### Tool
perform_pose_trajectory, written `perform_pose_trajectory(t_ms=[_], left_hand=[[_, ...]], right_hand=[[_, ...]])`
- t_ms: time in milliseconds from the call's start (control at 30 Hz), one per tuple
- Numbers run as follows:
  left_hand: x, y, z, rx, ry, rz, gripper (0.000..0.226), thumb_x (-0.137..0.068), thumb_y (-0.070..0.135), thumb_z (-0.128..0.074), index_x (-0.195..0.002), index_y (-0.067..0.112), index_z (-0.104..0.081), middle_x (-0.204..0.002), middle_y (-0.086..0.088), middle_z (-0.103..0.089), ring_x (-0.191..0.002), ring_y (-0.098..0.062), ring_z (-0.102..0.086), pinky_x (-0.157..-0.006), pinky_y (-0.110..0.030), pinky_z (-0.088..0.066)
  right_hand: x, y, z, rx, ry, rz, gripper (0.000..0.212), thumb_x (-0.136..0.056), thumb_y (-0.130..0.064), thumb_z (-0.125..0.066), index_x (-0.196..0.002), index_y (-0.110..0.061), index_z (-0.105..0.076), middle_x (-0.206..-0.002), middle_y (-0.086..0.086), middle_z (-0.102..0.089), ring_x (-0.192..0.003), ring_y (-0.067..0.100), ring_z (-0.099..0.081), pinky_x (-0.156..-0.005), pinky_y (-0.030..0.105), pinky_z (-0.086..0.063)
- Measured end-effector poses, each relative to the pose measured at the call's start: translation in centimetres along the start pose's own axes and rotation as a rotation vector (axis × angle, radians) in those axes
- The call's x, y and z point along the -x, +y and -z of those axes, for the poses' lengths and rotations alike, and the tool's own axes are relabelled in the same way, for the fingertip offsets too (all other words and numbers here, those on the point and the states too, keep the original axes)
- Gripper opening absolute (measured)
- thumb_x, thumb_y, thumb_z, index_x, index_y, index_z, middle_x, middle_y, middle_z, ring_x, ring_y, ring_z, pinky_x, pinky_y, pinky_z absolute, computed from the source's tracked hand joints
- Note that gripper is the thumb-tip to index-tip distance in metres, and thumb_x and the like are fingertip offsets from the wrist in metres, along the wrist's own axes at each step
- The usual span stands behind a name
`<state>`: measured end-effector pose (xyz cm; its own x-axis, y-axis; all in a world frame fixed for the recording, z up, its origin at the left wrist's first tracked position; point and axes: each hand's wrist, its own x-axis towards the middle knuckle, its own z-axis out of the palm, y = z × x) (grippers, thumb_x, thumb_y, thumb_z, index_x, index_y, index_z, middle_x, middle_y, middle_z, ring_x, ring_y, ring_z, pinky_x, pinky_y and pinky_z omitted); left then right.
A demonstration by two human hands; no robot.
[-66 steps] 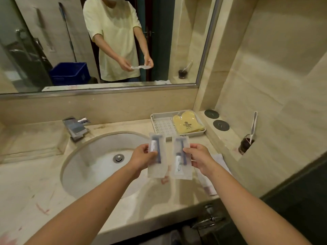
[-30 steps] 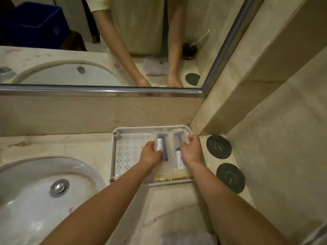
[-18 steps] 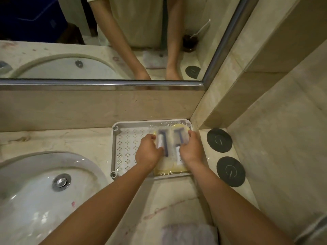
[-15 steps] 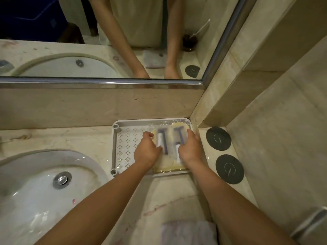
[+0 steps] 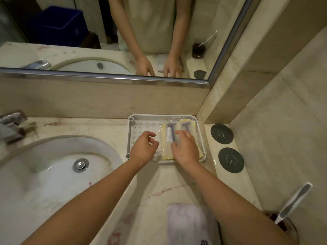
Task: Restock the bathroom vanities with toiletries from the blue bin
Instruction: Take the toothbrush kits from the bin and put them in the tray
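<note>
Both hands have let go of the 2 razor packets (image 5: pixel 169 134), which 0.5 s ago were pinched over the tray. They now lie side by side on the yellow packet (image 5: pixel 167 156) in the right half of the white tray (image 5: pixel 159 116), at the far right of the surface (image 5: pixel 168 181). The left hand (image 5: pixel 144 149) hangs loosely curled and empty. The right hand (image 5: pixel 185 149), fingers relaxed, hovers over the packets' near ends. This placement looks done. The blue bin (image 5: pixel 58 27) shows only in the mirror.

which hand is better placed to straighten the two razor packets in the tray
Probably right: the right hand lies over the clear plastic razor packets; the left hand hangs over the bare half of the white perforated tray.
</note>
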<state>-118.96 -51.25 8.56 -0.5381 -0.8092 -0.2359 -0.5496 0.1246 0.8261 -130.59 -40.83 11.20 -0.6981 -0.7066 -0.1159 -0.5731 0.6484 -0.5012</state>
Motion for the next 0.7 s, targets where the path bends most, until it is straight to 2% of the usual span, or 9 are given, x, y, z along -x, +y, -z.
perform_pose_trajectory(t_ms=[133, 300, 433, 700], left_hand=[[1.9, -1.5, 2.2, -0.029, 0.040, 0.011, 0.021, -0.090, 0.028, -0.057, -0.111, 0.030, -0.054, -0.087, 0.012, -0.062, -0.074, -0.001, -0.063, -0.069, -0.032, -0.052], [5.2, -3.9, 6.1, -0.045, 0.129, 0.022, 0.019, -0.090, 0.029, -0.056, -0.109, 0.030, -0.055, -0.085, 0.012, -0.065, -0.076, -0.004, -0.063, -0.066, -0.028, -0.049], [8.3, -6.0, 9.8, -0.030, 0.208, 0.076, 0.019, -0.089, 0.031, -0.058, -0.108, 0.033, -0.055, -0.086, 0.015, -0.060, -0.079, -0.004, -0.060, -0.072, -0.033, -0.052], [16.6, -11.1, 18.1, -0.154, 0.323, 0.161, 0.027, -0.087, 0.040, -0.060, -0.113, 0.032, -0.054, -0.093, 0.018, -0.059, -0.085, -0.005, -0.059, -0.068, -0.026, -0.044]], right_hand=[[1.4, -1.9, -1.0, -0.028, -0.020, 0.071, 0.041, -0.090, -0.022, -0.053, -0.131, -0.023, -0.054, -0.138, -0.004, -0.048, -0.126, 0.019, -0.041, -0.096, 0.037, -0.045], [3.7, -5.5, -2.8, -0.030, -0.090, 0.210, 0.038, -0.091, -0.024, -0.055, -0.128, -0.023, -0.057, -0.136, -0.006, -0.050, -0.128, 0.016, -0.040, -0.101, 0.032, -0.040], [5.9, -8.9, -4.4, -0.019, -0.164, 0.302, 0.040, -0.091, -0.024, -0.055, -0.131, -0.022, -0.055, -0.137, -0.003, -0.051, -0.130, 0.018, -0.039, -0.102, 0.034, -0.039], [12.3, -16.8, -7.8, 0.079, -0.325, 0.507, 0.050, -0.090, -0.028, -0.056, -0.139, -0.022, -0.047, -0.143, 0.001, -0.045, -0.133, 0.022, -0.038, -0.105, 0.036, -0.037]])
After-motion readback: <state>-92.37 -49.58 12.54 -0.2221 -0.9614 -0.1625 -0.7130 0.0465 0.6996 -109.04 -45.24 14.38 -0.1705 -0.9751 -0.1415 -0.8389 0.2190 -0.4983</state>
